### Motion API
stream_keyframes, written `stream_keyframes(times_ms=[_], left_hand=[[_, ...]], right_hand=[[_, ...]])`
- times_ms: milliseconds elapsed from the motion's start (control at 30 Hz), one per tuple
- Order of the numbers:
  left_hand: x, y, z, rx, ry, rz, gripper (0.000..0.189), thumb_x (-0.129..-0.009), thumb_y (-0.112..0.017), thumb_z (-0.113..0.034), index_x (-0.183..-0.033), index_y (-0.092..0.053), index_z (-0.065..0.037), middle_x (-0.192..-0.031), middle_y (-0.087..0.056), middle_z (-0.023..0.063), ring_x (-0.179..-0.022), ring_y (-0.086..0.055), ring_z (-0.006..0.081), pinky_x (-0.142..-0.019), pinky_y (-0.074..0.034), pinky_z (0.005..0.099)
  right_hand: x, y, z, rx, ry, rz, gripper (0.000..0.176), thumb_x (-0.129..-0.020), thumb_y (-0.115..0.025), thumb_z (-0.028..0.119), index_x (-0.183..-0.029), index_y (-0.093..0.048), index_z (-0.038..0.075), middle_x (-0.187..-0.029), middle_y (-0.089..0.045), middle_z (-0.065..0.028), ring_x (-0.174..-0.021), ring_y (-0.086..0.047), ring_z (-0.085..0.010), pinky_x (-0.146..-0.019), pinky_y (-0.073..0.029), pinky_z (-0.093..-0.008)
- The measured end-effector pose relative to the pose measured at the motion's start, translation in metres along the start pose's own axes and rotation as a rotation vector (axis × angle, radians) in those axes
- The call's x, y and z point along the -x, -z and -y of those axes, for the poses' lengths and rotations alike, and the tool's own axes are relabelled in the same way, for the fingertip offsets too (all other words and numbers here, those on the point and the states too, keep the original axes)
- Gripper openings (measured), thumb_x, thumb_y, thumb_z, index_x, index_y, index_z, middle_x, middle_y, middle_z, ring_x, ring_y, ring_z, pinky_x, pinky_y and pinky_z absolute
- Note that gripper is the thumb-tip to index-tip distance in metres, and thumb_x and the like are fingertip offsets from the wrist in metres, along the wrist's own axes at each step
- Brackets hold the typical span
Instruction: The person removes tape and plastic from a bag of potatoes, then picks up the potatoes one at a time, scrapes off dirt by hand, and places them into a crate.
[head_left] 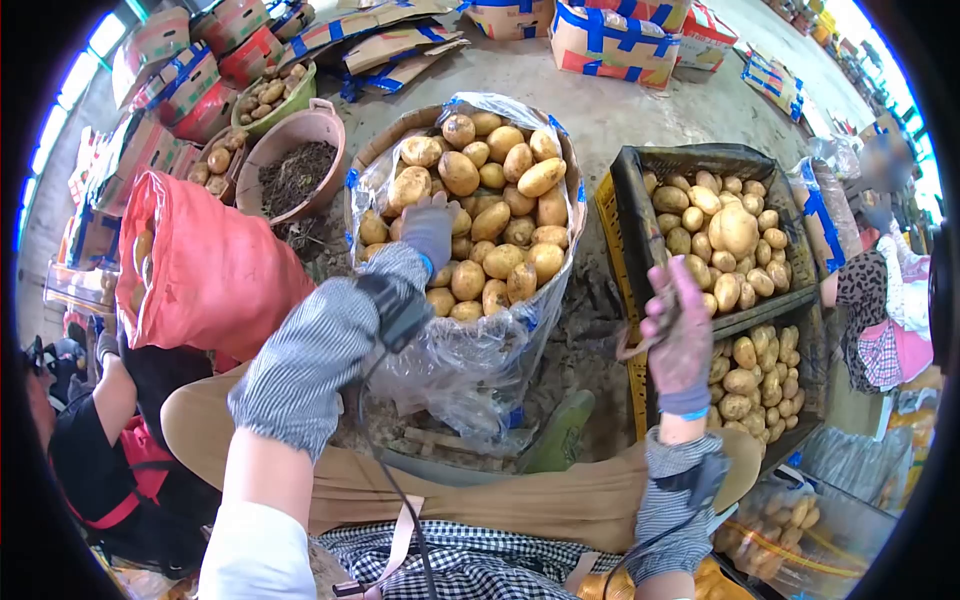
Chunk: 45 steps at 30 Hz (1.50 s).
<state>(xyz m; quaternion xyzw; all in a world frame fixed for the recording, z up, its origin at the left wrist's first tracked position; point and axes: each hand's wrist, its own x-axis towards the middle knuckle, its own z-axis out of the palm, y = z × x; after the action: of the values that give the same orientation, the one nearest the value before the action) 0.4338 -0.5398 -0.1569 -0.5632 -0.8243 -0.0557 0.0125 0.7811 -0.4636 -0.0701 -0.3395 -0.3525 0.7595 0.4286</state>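
Note:
A round box lined with clear plastic (pixel 470 370) stands before me, heaped with potatoes (pixel 480 225). My left hand (pixel 430 235), in a thin greyish glove, reaches onto the left part of the heap and touches potatoes; its fingertips are partly hidden, so a grip cannot be told. My right hand (pixel 680 325), in a dirt-stained glove, is at the left edge of the black crate (pixel 628 250). Its fingers curl around a thin brown thing (pixel 630 350) whose kind I cannot make out. Potatoes (pixel 735 230) fill that crate, one much larger than the others.
A second crate of potatoes (pixel 755 390) sits nearer on the right. To the left are a red sack (pixel 215 270), a tub of dark soil (pixel 300 165) and a green basin (pixel 290 100). Taped cartons (pixel 615 45) stand behind. Other people are at both sides.

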Motion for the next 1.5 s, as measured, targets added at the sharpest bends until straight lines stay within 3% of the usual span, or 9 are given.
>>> stream_keyframes(times_ms=[367,500,767,900,1067,1167,1300,1367,1500], left_hand=[[-0.030,0.030,0.007,-0.179,-0.173,0.304,0.039,-0.069,-0.074,-0.015,-0.106,-0.063,-0.008,-0.107,-0.061,0.0097,-0.102,-0.059,0.0247,-0.086,-0.048,0.0340],[0.028,0.046,-0.002,1.401,0.128,0.522,0.072,-0.079,-0.073,-0.021,-0.139,-0.036,-0.008,-0.125,-0.053,0.0073,-0.114,-0.054,0.0203,-0.093,-0.047,0.0342],[0.111,0.068,-0.107,2.187,0.161,0.427,0.059,-0.098,-0.043,-0.049,-0.143,-0.032,-0.012,-0.136,-0.045,0.0095,-0.125,-0.047,0.0234,-0.105,-0.041,0.0426],[0.117,0.069,-0.116,2.136,0.197,0.409,0.060,-0.099,-0.038,-0.053,-0.141,-0.034,-0.011,-0.132,-0.049,0.0080,-0.120,-0.053,0.0217,-0.102,-0.043,0.0411],[0.121,0.080,-0.117,2.060,0.197,0.416,0.060,-0.098,-0.039,-0.053,-0.141,-0.036,-0.011,-0.134,-0.049,0.0083,-0.119,-0.054,0.0205,-0.099,-0.046,0.0391],[0.133,0.077,-0.116,2.053,0.296,0.439,0.056,-0.098,-0.040,-0.052,-0.133,-0.049,-0.009,-0.125,-0.058,0.0097,-0.111,-0.059,0.0199,-0.094,-0.050,0.0361],[0.165,0.067,-0.080,0.817,0.186,1.038,0.042,-0.096,-0.054,-0.042,-0.105,-0.069,-0.004,-0.087,-0.070,0.0096,-0.081,-0.069,0.0235,-0.079,-0.053,0.0352],[0.178,0.080,-0.077,0.104,-0.011,0.926,0.038,-0.092,-0.061,-0.038,-0.102,-0.069,-0.002,-0.087,-0.071,0.0128,-0.081,-0.068,0.0312,-0.080,-0.052,0.0396],[0.214,0.042,-0.025,0.379,-0.224,0.547,0.036,-0.090,-0.059,-0.037,-0.110,-0.067,-0.008,-0.107,-0.066,0.0174,-0.099,-0.063,0.0357,-0.089,-0.048,0.0423]], right_hand=[[0.024,-0.026,-0.032,0.212,-0.221,0.000,0.051,-0.092,-0.061,0.025,-0.136,-0.047,0.002,-0.117,-0.060,-0.0091,-0.072,-0.055,-0.0087,-0.056,-0.047,-0.0208],[0.034,-0.036,-0.048,0.279,-0.305,0.125,0.051,-0.091,-0.064,0.026,-0.134,-0.049,0.003,-0.115,-0.061,-0.0084,-0.073,-0.057,-0.0085,-0.055,-0.048,-0.0203],[0.059,-0.050,-0.068,0.318,-0.170,0.257,0.073,-0.079,-0.078,0.017,-0.139,-0.041,0.003,-0.124,-0.053,-0.0051,-0.094,-0.053,-0.0056,-0.070,-0.048,-0.0196],[0.057,-0.034,-0.068,1.066,0.659,0.215,0.074,-0.068,-0.080,0.008,-0.134,-0.048,0.007,-0.122,-0.058,-0.0110,-0.114,-0.054,-0.0275,-0.098,-0.043,-0.0360],[0.064,-0.035,-0.057,1.135,0.686,0.192,0.071,-0.068,-0.080,0.008,-0.132,-0.049,0.005,-0.123,-0.057,-0.0121,-0.112,-0.055,-0.0294,-0.096,-0.046,-0.0363],[0.066,-0.024,-0.054,0.430,0.103,0.124,0.058,-0.077,-0.078,0.021,-0.126,-0.052,0.004,-0.115,-0.059,-0.0105,-0.095,-0.061,-0.0211,-0.078,-0.052,-0.0302],[0.053,-0.007,-0.046,-0.214,-0.385,0.082,0.049,-0.085,-0.065,0.043,-0.115,-0.054,0.006,-0.095,-0.058,-0.0063,-0.065,-0.053,-0.0096,-0.047,-0.039,-0.0218],[0.047,0.001,-0.038,-0.705,-0.628,0.218,0.051,-0.085,-0.065,0.043,-0.117,-0.054,0.005,-0.095,-0.058,-0.0054,-0.063,-0.050,-0.0094,-0.048,-0.039,-0.0199],[0.041,0.006,-0.030,-0.799,-0.702,0.125,0.053,-0.082,-0.066,0.045,-0.118,-0.055,0.008,-0.098,-0.059,-0.0058,-0.062,-0.047,-0.0096,-0.048,-0.040,-0.0204]])
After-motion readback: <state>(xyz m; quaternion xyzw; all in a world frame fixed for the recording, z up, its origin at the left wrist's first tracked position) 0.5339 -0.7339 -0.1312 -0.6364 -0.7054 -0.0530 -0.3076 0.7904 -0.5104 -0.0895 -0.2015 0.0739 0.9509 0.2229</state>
